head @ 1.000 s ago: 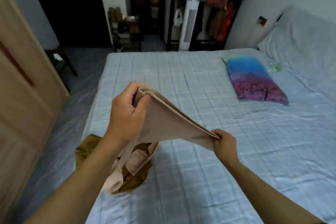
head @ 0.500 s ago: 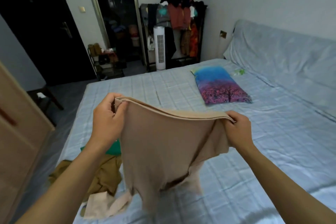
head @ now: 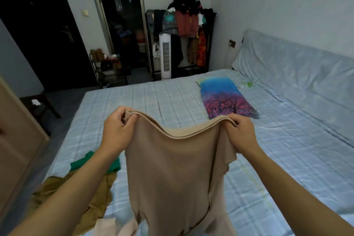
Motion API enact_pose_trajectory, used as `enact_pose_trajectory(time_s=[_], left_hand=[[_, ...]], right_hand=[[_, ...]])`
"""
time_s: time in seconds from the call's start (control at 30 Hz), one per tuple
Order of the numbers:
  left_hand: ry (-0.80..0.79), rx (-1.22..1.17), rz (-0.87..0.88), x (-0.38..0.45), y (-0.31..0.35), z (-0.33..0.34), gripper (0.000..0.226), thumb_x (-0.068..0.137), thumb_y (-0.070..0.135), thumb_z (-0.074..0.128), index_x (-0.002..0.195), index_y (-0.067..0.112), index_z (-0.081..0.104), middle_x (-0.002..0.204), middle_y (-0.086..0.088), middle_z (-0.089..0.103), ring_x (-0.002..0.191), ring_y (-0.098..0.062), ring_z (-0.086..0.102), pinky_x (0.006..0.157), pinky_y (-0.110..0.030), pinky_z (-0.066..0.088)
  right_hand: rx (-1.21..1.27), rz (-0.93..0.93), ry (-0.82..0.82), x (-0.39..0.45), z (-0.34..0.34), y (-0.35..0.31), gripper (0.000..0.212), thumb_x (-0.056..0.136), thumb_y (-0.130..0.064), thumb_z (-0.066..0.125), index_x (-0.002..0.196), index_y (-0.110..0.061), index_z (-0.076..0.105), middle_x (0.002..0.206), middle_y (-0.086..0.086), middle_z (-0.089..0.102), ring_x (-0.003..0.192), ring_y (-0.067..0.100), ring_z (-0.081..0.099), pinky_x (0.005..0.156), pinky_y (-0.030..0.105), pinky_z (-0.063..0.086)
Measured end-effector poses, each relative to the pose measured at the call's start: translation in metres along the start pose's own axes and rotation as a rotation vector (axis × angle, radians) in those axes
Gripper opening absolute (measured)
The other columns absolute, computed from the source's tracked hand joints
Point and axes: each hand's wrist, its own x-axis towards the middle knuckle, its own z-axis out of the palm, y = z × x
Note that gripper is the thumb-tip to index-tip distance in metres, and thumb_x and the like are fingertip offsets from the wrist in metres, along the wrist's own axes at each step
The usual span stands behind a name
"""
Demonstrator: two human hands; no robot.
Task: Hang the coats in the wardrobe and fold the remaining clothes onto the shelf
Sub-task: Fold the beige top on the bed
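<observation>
Beige garment point(head: 172, 168) hangs from two hands, left hand point(head: 116, 130) and right hand point(head: 240, 130).

Pale walls point(head: 277, 5), checked bed point(head: 287, 159), dark doorway point(head: 118, 25), white tower fan point(head: 165, 55)

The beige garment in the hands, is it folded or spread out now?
Spread out. The left hand and right hand each pinch a top corner of the beige garment, which hangs open between them above the bed.
</observation>
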Motion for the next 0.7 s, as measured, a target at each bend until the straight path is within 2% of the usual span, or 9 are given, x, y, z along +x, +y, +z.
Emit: enact_pose_trajectory(time_s=[0.13, 0.23, 0.37, 0.47, 0.53, 0.6, 0.7], left_hand=[[0.006, 0.012, -0.115, 0.048, -0.029, 0.019, 0.011, 0.094, 0.02, 0.059, 0.086, 0.015, 0.063, 0.082, 0.003, 0.066, 0.08, -0.007, 0.06, 0.061, -0.023, 0.042], [0.04, -0.03, -0.136, 0.101, -0.034, 0.019, 0.012, 0.094, 0.02, 0.059, 0.084, 0.013, 0.062, 0.081, -0.001, 0.065, 0.08, -0.018, 0.062, 0.062, -0.029, 0.045], [0.153, -0.09, -0.012, 0.183, 0.0, -0.012, 0.013, 0.094, 0.019, 0.059, 0.083, 0.025, 0.063, 0.082, 0.007, 0.065, 0.079, -0.008, 0.06, 0.062, -0.029, 0.044], [0.243, -0.097, 0.113, 0.228, 0.035, -0.045, 0.011, 0.095, 0.022, 0.06, 0.085, 0.024, 0.063, 0.081, 0.008, 0.064, 0.076, -0.001, 0.058, 0.062, -0.026, 0.045], [0.292, -0.119, 0.188, 0.243, 0.056, -0.067, 0.014, 0.095, 0.023, 0.061, 0.082, 0.03, 0.061, 0.078, 0.014, 0.062, 0.07, 0.007, 0.057, 0.06, -0.017, 0.045], [0.314, -0.163, 0.237, 0.246, 0.072, -0.086, 0.018, 0.094, 0.025, 0.061, 0.08, 0.034, 0.061, 0.075, 0.016, 0.063, 0.067, 0.01, 0.057, 0.056, -0.008, 0.043], [0.325, -0.195, 0.259, 0.23, 0.078, -0.101, 0.02, 0.094, 0.027, 0.06, 0.079, 0.04, 0.062, 0.076, 0.016, 0.063, 0.068, 0.007, 0.057, 0.056, -0.009, 0.045]], right_hand=[[-0.121, 0.048, 0.007, 0.042, 0.021, 0.016, 0.025, 0.089, -0.008, 0.063, 0.065, -0.013, 0.067, 0.062, 0.008, 0.063, 0.062, 0.014, 0.053, 0.06, 0.032, 0.043], [-0.139, 0.019, 0.052, 0.091, 0.036, 0.007, 0.027, 0.089, -0.01, 0.064, 0.065, -0.02, 0.068, 0.061, -0.002, 0.065, 0.061, 0.01, 0.056, 0.061, 0.027, 0.044], [-0.124, -0.123, 0.144, 0.167, 0.047, -0.047, 0.032, 0.089, -0.01, 0.064, 0.06, -0.021, 0.059, 0.054, -0.003, 0.056, 0.054, 0.001, 0.047, 0.057, 0.029, 0.04], [-0.121, -0.286, 0.206, 0.211, 0.037, -0.099, 0.035, 0.087, -0.011, 0.062, 0.057, -0.027, 0.055, 0.05, -0.012, 0.052, 0.053, -0.006, 0.045, 0.051, 0.015, 0.032], [-0.122, -0.355, 0.221, 0.23, 0.025, -0.128, 0.03, 0.088, -0.012, 0.064, 0.062, -0.026, 0.06, 0.052, -0.012, 0.053, 0.056, -0.003, 0.045, 0.052, 0.016, 0.033], [-0.112, -0.422, 0.22, 0.24, 0.012, -0.15, 0.024, 0.088, -0.009, 0.065, 0.07, -0.025, 0.066, 0.054, -0.015, 0.054, 0.057, -0.004, 0.046, 0.052, 0.013, 0.034], [-0.113, -0.496, 0.186, 0.237, 0.0, -0.166, 0.019, 0.085, -0.006, 0.063, 0.083, -0.021, 0.074, 0.064, -0.021, 0.061, 0.063, -0.008, 0.054, 0.059, 0.009, 0.039]])
